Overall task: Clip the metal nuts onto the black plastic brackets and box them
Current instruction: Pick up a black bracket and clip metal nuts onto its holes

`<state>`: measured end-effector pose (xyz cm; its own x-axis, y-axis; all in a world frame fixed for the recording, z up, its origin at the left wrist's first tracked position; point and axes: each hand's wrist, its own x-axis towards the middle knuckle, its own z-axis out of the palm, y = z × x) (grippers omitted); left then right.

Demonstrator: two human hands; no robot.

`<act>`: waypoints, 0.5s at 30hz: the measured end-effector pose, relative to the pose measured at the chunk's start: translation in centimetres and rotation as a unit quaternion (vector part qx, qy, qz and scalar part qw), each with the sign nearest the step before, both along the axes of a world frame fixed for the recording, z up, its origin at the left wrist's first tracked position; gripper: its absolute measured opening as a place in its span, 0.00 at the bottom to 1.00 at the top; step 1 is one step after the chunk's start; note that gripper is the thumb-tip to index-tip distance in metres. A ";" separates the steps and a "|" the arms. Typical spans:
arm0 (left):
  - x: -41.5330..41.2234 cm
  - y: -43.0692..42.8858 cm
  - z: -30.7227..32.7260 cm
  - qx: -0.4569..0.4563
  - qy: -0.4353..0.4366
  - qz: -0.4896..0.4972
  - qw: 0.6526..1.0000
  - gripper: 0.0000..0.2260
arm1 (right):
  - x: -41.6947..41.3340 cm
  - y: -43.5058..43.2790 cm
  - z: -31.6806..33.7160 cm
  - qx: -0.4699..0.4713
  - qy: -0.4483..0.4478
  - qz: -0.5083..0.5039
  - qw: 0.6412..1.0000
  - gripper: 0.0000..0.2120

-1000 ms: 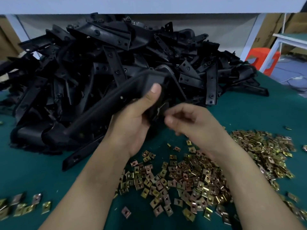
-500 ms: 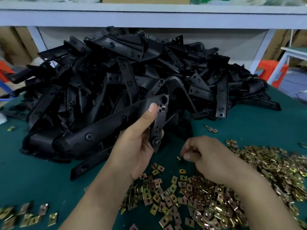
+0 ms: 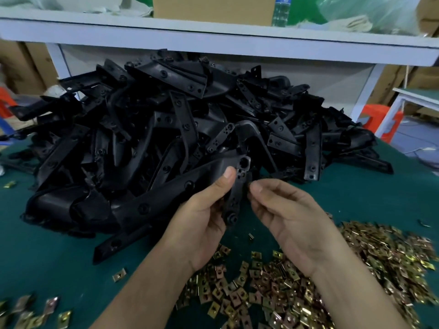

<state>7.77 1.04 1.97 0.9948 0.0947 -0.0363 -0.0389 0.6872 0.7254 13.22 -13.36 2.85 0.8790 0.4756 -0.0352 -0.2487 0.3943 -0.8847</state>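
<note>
The left forearm (image 3: pixel 147 293) and right forearm (image 3: pixel 356 300) are uncovered as far as the lower edge shows them, and the bare left hand (image 3: pixel 204 224) and right hand (image 3: pixel 292 222) have short, neatly trimmed nails (the left thumbnail (image 3: pixel 229 173) shows most plainly)

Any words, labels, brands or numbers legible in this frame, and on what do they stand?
No text can be read.
Bottle label on the shelf: blue, print too blurred to read.
Cardboard box beside it: no print shows.
Black brackets and metal nuts: no markings legible.
</note>
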 end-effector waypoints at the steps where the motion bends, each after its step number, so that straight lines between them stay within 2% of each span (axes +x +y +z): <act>1: 0.0 -0.1 0.0 -0.005 -0.001 -0.002 1.000 0.16 | 0.0 0.0 0.0 0.009 0.010 -0.007 1.000 0.09; 4: 0.0 -0.2 0.0 -0.014 -0.001 -0.002 1.000 0.16 | 0.1 0.0 0.0 0.011 0.026 -0.023 0.999 0.13; 8: 0.1 -0.3 0.1 -0.009 0.006 0.012 1.000 0.11 | 0.3 -0.1 0.0 0.025 0.039 -0.027 0.999 0.09; 15: 0.0 -0.3 0.0 0.006 -0.005 0.003 1.000 0.12 | 0.2 -0.4 0.3 -0.005 -0.016 -0.021 1.000 0.13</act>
